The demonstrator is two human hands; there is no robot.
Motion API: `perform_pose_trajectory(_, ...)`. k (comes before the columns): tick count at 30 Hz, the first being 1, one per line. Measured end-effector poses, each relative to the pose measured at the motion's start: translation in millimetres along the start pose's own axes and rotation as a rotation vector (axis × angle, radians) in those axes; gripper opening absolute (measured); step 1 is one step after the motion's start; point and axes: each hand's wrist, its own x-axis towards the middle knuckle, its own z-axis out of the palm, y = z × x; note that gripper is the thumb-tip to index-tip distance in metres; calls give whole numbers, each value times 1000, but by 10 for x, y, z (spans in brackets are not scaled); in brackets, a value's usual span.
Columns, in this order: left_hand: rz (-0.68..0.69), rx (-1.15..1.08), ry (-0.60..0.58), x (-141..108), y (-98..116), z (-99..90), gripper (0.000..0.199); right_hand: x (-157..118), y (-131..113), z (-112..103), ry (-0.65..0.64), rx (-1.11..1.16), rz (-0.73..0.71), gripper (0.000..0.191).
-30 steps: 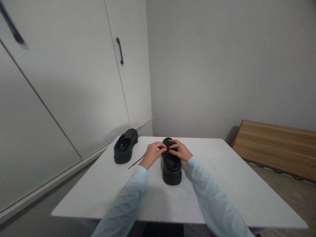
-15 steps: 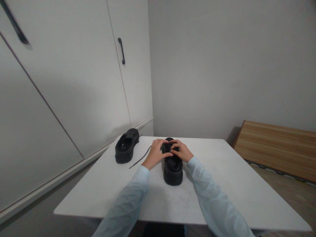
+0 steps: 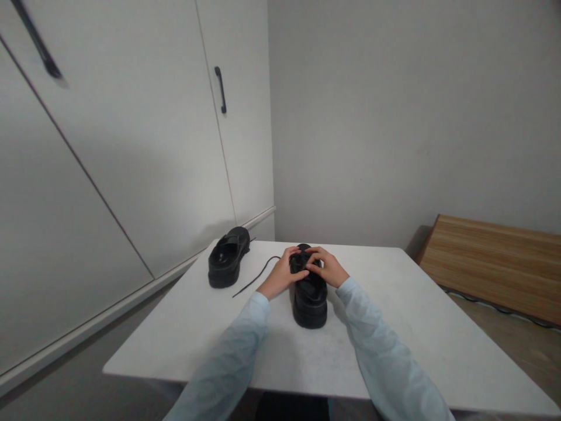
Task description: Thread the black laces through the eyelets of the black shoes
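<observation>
In the head view, the black shoe [image 3: 310, 297] lies toe-away on the white table [image 3: 184, 339], squarely between the left hand [image 3: 284, 272], thumb and fingers parted, and the equally near right hand [image 3: 331, 269], curled inward, its pinch impossible to tell.

The left hand [image 3: 283, 273] and the right hand [image 3: 332, 269] hide part of the near black shoe [image 3: 310, 310]. It is too dark and small to tell if the fingers [image 3: 318, 256] hold anything. One end of the black lace [image 3: 259, 277] goes out of sight at the left hand. The top edge cuts off one door handle [image 3: 35, 37], the right edge cuts the wooden board [image 3: 495, 266], the bottom edge cuts both sleeves [image 3: 234, 351].
</observation>
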Motion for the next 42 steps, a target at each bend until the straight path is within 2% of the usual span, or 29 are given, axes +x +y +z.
perform_pose_trajectory(5,14,5,-11,-2,-1,-10,67,-6,-40,-40,10,21,-4,9)
perform_pose_trajectory(13,17,31,-20,-4,-10,-24,64,-15,-55,-100,36,209,47,23)
perform_pose_trajectory(19,25,8,-28,1,-65,-25,63,0,-21,-210,140,430,75,33)
perform_pose_trajectory(22,34,21,-28,5,-87,-29,61,-8,-13,-242,187,617,90,33)
perform_pose_trajectory(27,34,43,-32,2,-98,-46,61,-32,-67,-249,154,851,140,34)
perform_pose_trajectory(33,6,71,-45,-1,-52,-60,58,-37,-99,-271,142,908,166,34)
perform_pose_trajectory(42,3,110,-47,-4,-34,-68,55,-76,-53,-366,47,775,237,32)
